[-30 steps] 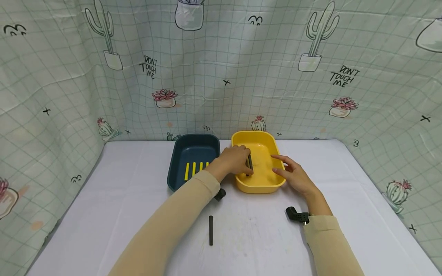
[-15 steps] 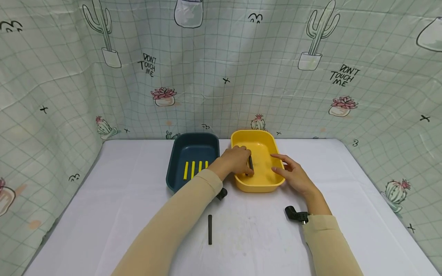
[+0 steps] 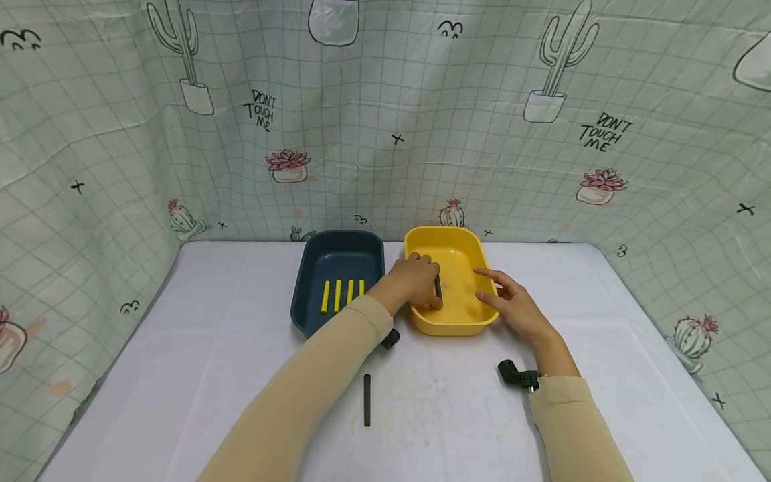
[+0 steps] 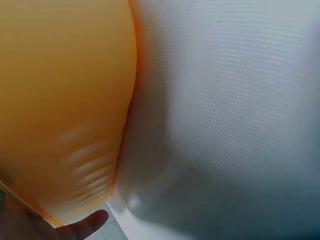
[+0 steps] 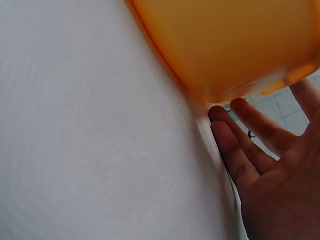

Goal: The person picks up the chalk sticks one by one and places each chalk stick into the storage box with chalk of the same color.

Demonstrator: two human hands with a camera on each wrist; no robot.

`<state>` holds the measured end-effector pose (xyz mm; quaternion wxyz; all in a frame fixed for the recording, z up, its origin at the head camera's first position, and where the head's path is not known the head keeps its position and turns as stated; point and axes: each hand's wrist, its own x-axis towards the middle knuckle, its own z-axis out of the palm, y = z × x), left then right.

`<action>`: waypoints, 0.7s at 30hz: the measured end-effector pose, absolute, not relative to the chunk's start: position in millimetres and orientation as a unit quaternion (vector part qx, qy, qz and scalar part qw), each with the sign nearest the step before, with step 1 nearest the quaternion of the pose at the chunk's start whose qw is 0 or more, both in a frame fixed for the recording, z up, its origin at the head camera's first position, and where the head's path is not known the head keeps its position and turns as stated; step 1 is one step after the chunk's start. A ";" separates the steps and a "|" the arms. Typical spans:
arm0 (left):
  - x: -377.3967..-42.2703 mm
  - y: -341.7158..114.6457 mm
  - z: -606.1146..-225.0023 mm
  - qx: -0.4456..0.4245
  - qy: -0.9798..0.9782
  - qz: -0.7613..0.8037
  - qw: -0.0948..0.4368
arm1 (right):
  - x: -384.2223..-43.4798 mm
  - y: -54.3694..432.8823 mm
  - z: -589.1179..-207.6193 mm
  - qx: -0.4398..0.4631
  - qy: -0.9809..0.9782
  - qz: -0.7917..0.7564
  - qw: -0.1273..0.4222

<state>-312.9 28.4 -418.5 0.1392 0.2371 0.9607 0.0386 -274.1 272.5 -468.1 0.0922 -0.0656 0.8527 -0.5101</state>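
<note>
In the head view my left hand (image 3: 415,281) reaches over the left rim of the yellow tray (image 3: 460,329). Its thumb and fingers pinch a short black stick (image 3: 438,288) low inside, partly hidden by the hand. On the tray's right side my right hand (image 3: 517,309) has its fingers spread loosely, index finger and thumb over the rim. In the right wrist view, other fingers (image 5: 260,127) lie close to the tray's outer wall (image 5: 235,55). The left wrist view shows mostly the tray's outside (image 4: 65,100). A second black stick (image 3: 367,400) lies on the white table.
A dark blue tray (image 3: 298,288) stands left of the yellow one, with several yellow sticks (image 3: 337,296) in a row; the left forearm passes over its near right corner. A patterned curtain (image 3: 361,120) hangs behind the white table (image 3: 241,281).
The left hand stays in the yellow tray and has shifted very slightly to the right. The right hand looks unmoved, and the view has moved a little.
</note>
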 end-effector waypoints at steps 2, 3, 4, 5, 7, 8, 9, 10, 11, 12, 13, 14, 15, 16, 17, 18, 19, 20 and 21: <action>-312.8 29.0 -418.3 0.236 0.961 0.036 0.139 | -274.0 272.8 -468.3 -0.065 0.852 -0.511 0.092; -312.5 29.3 -418.1 0.234 0.961 0.037 0.139 | -274.1 272.9 -468.6 -0.064 0.852 -0.512 0.093; -312.2 29.5 -417.7 0.233 0.962 0.037 0.140 | -274.0 272.9 -468.8 -0.065 0.852 -0.511 0.092; -311.9 29.7 -417.5 0.232 0.962 0.037 0.140 | -274.1 272.9 -469.1 -0.067 0.852 -0.511 0.092; -311.1 29.6 -416.7 0.231 0.962 0.039 0.141 | -274.2 272.8 -469.5 -0.067 0.852 -0.512 0.091; -310.6 29.7 -416.2 0.230 0.962 0.042 0.141 | -274.2 272.8 -469.6 -0.068 0.852 -0.512 0.091; -310.3 29.6 -415.8 0.230 0.962 0.043 0.141 | -274.3 272.8 -469.6 -0.068 0.852 -0.512 0.090; -309.8 29.5 -415.3 0.230 0.962 0.045 0.141 | -274.0 272.8 -469.4 -0.070 0.852 -0.511 0.090; -309.6 29.5 -415.0 0.230 0.962 0.046 0.141 | -274.1 272.9 -469.4 -0.069 0.852 -0.510 0.089; -309.3 29.4 -414.7 0.230 0.962 0.048 0.141 | -274.2 273.0 -469.3 -0.068 0.853 -0.510 0.089; -309.1 29.3 -414.6 0.229 0.962 0.048 0.140 | -274.3 273.3 -469.1 -0.068 0.854 -0.508 0.088; -309.0 29.3 -414.6 0.229 0.962 0.048 0.140 | -274.5 273.5 -469.0 -0.069 0.854 -0.508 0.088; -308.9 29.3 -414.6 0.228 0.962 0.048 0.140 | -274.6 273.6 -468.9 -0.069 0.854 -0.508 0.089; -308.9 29.2 -414.7 0.228 0.962 0.049 0.139 | -274.6 273.6 -468.7 -0.069 0.854 -0.508 0.089; -309.0 29.2 -414.9 0.227 0.963 0.049 0.139 | -274.8 273.5 -468.6 -0.068 0.853 -0.509 0.089; -309.0 29.2 -415.1 0.226 0.963 0.050 0.139 | -274.6 273.4 -468.4 -0.068 0.853 -0.510 0.089; -309.1 29.1 -415.2 0.225 0.963 0.050 0.139 | -274.3 273.2 -468.2 -0.070 0.852 -0.510 0.089; -309.3 29.1 -415.4 0.225 0.963 0.050 0.139 | -274.1 272.9 -468.1 -0.070 0.851 -0.513 0.090; -309.4 29.2 -415.5 0.224 0.963 0.051 0.140 | -273.7 272.7 -467.8 -0.071 0.850 -0.514 0.090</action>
